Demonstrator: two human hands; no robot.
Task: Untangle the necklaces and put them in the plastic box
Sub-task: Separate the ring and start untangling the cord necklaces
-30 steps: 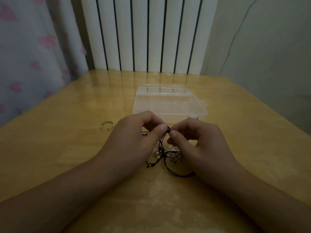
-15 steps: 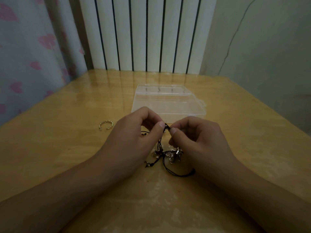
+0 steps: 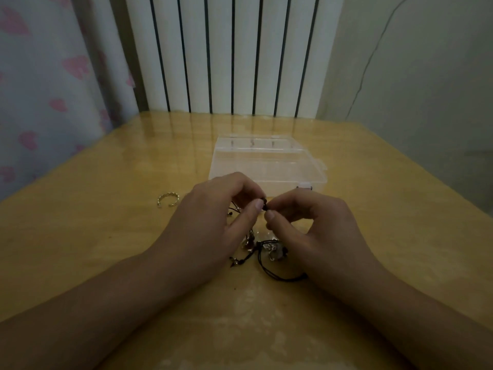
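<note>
Left hand [image 3: 213,220] and right hand [image 3: 309,228] both pinch the tangled necklaces [image 3: 266,249] (black cords) before the plastic box [image 3: 266,161]

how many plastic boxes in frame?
1. The plastic box sits on the table just beyond both hands, lid apparently shut. Nothing suggests another hidden.

Ahead of your hands, the closed plastic box [image 3: 266,166] sits just beyond your fingertips and blocks a straight reach forward. To your left, the small gold ring [image 3: 167,200] lies on the table [image 3: 386,209], near your left hand [image 3: 210,222]. Between your wrists the tangled necklaces [image 3: 266,252] cover the surface. Bare wood lies wide on the right of your right hand [image 3: 314,231] and along the near edge.
</note>
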